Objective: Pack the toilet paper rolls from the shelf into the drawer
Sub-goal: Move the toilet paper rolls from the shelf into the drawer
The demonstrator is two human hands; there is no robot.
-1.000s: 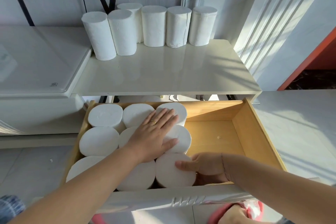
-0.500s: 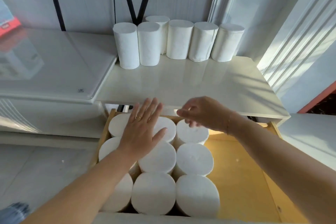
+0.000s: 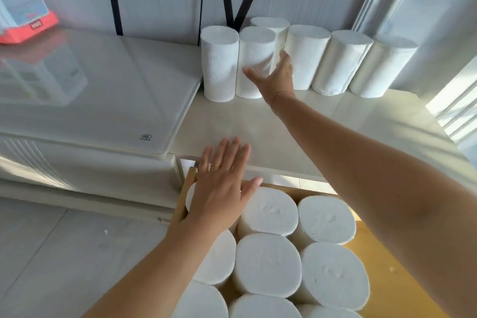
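Six rolls (image 3: 307,57) are standing against the wall at the back of the glossy shelf (image 3: 258,124), well away from its front edge. Your right hand (image 3: 276,77) is spreading its fingers wide around the second roll (image 3: 254,59). Your left hand (image 3: 219,188) is lying flat, fingers straight, over the packed rolls (image 3: 268,210) filling the drawer (image 3: 382,261)'s left side.

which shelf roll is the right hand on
The second roll from the left: only it has the right hand's thumb across its front, with the fingers reaching round its right side.
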